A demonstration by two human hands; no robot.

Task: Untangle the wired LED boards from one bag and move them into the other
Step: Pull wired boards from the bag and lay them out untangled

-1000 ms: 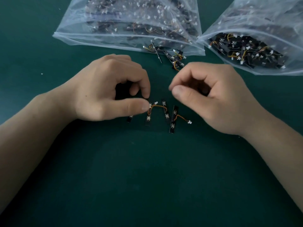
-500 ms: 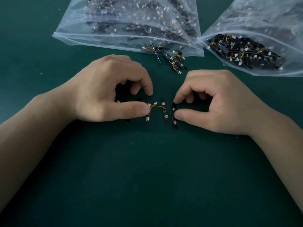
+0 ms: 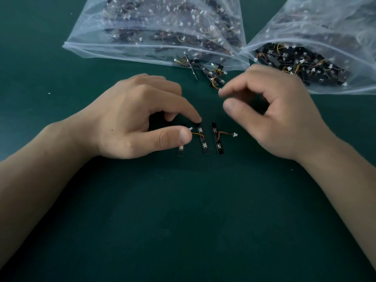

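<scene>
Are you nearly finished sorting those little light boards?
Not nearly. Done: three separated boards lie on the table. In hand: the left hand pins two; the right hand hovers empty by a tangled clump at the middle bag's mouth. Left: untangling that clump and bagging everything loose.

Beyond the fingers point(image 3: 189, 110), bags point(image 3: 85, 37) of clear glossy crinkled plastic; under them, matt black boards point(image 3: 220, 150) on a matt green mat point(image 3: 183, 220).

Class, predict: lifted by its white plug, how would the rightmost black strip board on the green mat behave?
The rightmost black strip board would probably dangle stiffly: its thin orange wire curves loosely. Flat and small, it likely slides rather than rolls when pushed, and seems light.
</scene>
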